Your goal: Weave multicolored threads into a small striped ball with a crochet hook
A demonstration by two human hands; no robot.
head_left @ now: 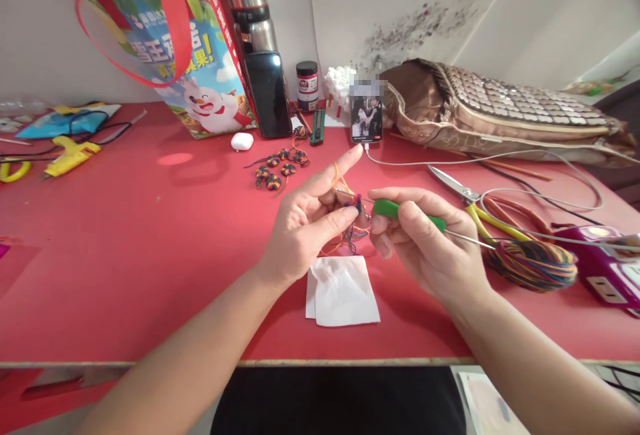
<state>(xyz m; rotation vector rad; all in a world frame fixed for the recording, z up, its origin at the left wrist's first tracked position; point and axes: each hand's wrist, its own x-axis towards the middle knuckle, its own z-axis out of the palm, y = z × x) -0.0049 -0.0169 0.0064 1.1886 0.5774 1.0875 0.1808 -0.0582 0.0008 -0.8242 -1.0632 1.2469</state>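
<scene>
Between the thumb and fingers of my left hand point(307, 225) is pinched a small multicoloured crochet piece point(357, 204). That hand's index finger points up and away, with orange yarn point(338, 175) looped round it. My right hand point(430, 242) grips a crochet hook point(387, 208) by its green handle; its thin metal tip reaches to the crochet piece, and a metal shaft sticks out behind toward the ball of variegated yarn point(533, 265). Loose coloured strands point(350, 242) hang below the piece. Beneath my hands lies a folded white tissue point(346, 292).
Several small crocheted pieces point(273, 182) lie behind my left hand. A lit phone point(366, 115) stands at the back with its cable running right. Scissors point(465, 193) and a purple power strip point(607, 275) are at right; a yellow glue gun point(73, 156) and large bag point(200, 55) at left.
</scene>
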